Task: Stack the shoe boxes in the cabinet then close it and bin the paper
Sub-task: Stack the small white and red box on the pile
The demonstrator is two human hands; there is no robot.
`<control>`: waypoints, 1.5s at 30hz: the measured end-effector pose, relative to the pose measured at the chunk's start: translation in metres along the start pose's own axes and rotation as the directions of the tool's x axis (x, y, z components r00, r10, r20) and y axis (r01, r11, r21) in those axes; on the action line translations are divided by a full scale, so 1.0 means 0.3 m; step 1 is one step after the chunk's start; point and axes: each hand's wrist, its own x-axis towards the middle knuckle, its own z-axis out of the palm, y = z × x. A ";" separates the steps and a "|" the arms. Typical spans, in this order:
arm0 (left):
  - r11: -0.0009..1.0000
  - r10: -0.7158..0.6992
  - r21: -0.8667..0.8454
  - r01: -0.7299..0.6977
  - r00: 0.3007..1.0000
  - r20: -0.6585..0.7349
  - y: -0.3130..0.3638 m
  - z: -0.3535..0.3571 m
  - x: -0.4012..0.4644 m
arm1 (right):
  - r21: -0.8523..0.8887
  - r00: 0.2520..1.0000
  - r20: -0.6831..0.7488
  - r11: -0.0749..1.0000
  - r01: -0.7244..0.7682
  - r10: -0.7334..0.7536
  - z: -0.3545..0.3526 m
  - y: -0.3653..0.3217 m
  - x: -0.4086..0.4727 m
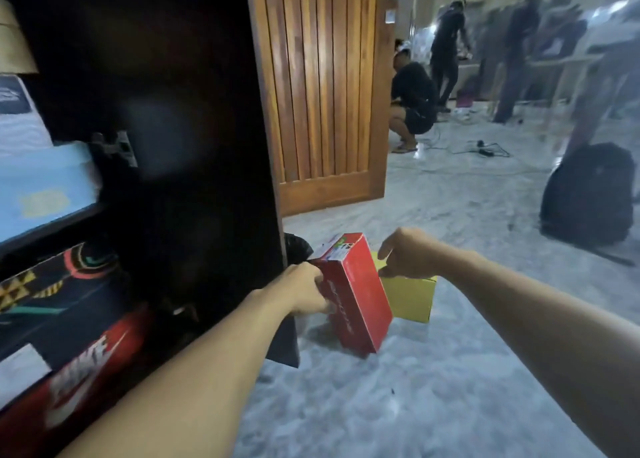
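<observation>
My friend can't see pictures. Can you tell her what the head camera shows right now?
A person's left hand grips a tilted red shoe box on the floor while the right hand reaches onto a yellow box behind it. An open dark cabinet on the left already holds other boxes.

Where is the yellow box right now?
On the floor, centre-right in the head view, just behind the tilted red box, under the right hand.

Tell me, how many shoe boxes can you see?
5. The red box and yellow box are on the floor; the light blue box, patterned black box and red Nike box are in the cabinet. More may hide inside.
</observation>
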 end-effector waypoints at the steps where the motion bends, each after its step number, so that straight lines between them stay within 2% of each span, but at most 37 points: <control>1: 1.000 -0.010 -0.019 0.010 1.000 0.001 0.009 0.053 0.046 | 0.009 1.000 0.019 1.000 -0.023 0.023 0.039 0.054 0.020; 5: 0.987 -0.105 -0.125 0.100 0.994 -0.031 0.013 0.230 0.228 | 0.015 0.997 0.047 0.998 -0.065 0.064 0.169 0.211 0.136; 7: 0.957 -0.176 -0.245 0.152 0.981 -0.078 0.001 0.293 0.319 | 0.016 0.998 0.034 0.998 -0.060 0.059 0.217 0.252 0.218; 12: 0.745 -0.455 -0.624 0.235 0.864 -0.218 -0.014 0.327 0.482 | 0.049 0.999 -0.031 0.999 -0.008 0.010 0.275 0.266 0.395; 15: 0.605 -0.558 -0.754 0.257 0.812 -0.171 -0.007 0.311 0.577 | 0.088 0.998 -0.062 0.996 0.010 -0.005 0.302 0.253 0.505; 17: 0.586 -0.562 -0.765 0.267 0.814 -0.147 0.005 0.304 0.609 | 0.105 0.997 -0.069 0.994 0.036 -0.029 0.318 0.237 0.569; 21: 0.716 -0.478 -0.639 0.280 0.864 -0.157 -0.009 0.321 0.660 | 0.092 0.998 0.022 0.994 0.056 -0.058 0.359 0.227 0.620; 23: 0.750 -0.437 -0.607 0.264 0.886 -0.153 -0.019 0.344 0.677 | 0.099 0.998 0.021 0.993 0.061 -0.063 0.383 0.241 0.610; 28: 0.711 -0.322 -0.693 0.123 0.932 -0.165 0.030 0.395 0.610 | 0.229 0.980 -0.196 0.971 0.062 -0.017 0.417 0.306 0.543; 30: 0.694 -0.279 -0.715 0.084 0.947 -0.159 0.067 0.433 0.560 | 0.243 0.975 -0.209 0.970 -0.021 0.074 0.418 0.341 0.493; 34: 0.567 -0.239 -0.823 0.036 0.963 -0.122 0.123 0.495 0.447 | 0.333 0.934 -0.210 0.919 -0.209 0.289 0.417 0.415 0.339; 37: 0.484 -0.198 -0.875 0.011 0.976 -0.097 0.124 0.513 0.382 | 0.441 0.927 -0.124 0.857 -0.268 0.353 0.407 0.437 0.201; 39: 0.441 -0.217 -0.897 0.041 0.974 -0.062 0.109 0.526 0.345 | 0.531 0.945 -0.024 0.806 -0.263 0.325 0.407 0.435 0.109; 43: 0.585 -0.318 -0.805 0.098 0.941 -0.117 0.066 0.545 0.261 | 0.688 0.967 0.176 0.680 -0.255 0.184 0.431 0.394 -0.050; 45: 0.607 -0.347 -0.784 0.129 0.931 -0.115 0.034 0.544 0.215 | 0.783 0.954 0.239 0.544 -0.301 0.183 0.445 0.394 -0.095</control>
